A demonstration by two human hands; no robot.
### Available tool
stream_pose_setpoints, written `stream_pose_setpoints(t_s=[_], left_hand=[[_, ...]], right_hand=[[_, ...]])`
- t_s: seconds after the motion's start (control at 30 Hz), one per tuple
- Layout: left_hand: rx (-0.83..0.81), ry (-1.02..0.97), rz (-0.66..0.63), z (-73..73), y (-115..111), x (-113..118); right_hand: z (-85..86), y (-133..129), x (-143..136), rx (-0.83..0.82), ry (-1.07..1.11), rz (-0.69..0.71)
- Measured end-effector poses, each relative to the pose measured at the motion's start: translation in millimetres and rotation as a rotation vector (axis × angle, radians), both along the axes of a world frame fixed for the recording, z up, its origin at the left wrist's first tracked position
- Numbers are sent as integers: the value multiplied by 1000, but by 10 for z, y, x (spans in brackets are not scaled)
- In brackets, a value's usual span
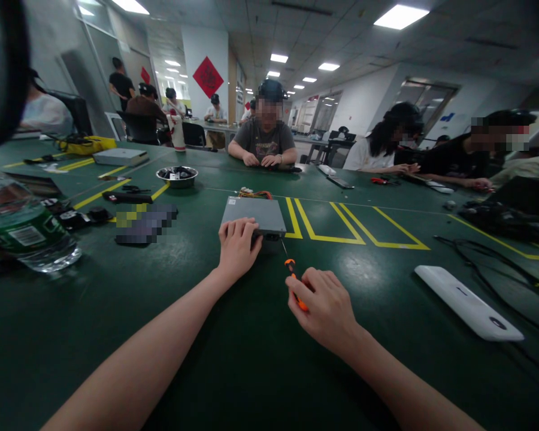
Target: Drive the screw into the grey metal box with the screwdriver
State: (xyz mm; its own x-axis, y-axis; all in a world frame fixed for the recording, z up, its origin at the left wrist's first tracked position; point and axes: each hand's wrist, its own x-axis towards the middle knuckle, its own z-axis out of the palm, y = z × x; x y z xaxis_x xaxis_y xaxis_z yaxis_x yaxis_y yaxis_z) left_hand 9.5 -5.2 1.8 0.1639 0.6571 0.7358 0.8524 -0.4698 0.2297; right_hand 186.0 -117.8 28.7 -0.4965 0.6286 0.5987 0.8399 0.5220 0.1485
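A grey metal computer power supply [263, 214] lies on the green table in front of me, with a bundle of coloured cables [256, 193] at its far side. My left hand [237, 250] grips its near left corner, fingers on the top and thumb against the near face. My right hand [326, 305] is closed around the orange and black handle of a screwdriver [290, 265]. The thin shaft points away from me, its tip at the near right corner of the power supply. Whether the tip sits in a screw is too small to tell.
At left stand a water bottle [31, 230] and a metal bowl [176, 176] of dark parts. A white elongated device [469, 302] and black cables [489, 269] lie at right. Yellow tape [336, 239] marks the table. A person [265, 134] sits opposite; others sit at right.
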Motion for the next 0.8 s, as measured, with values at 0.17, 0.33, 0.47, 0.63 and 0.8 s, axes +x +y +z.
stream_pose_setpoints(t_s=[0.17,0.33,0.47,0.63,0.8], left_hand=[[10,15,14,-1,-1,0],[12,18,13,-7,4,-1],[2,6,5,0,-2,-3],[-4,7,5,8,-11,-4],[-10,-1,3,3,-1,-2]], right_hand=[[-4,1,-42,0,-35,29],[-12,-5,-26,70,-10,45],[-11,-17,-18,131,19,95],[-21,1,-57,116,14,150],[-41,46,-97,85,-16,150]])
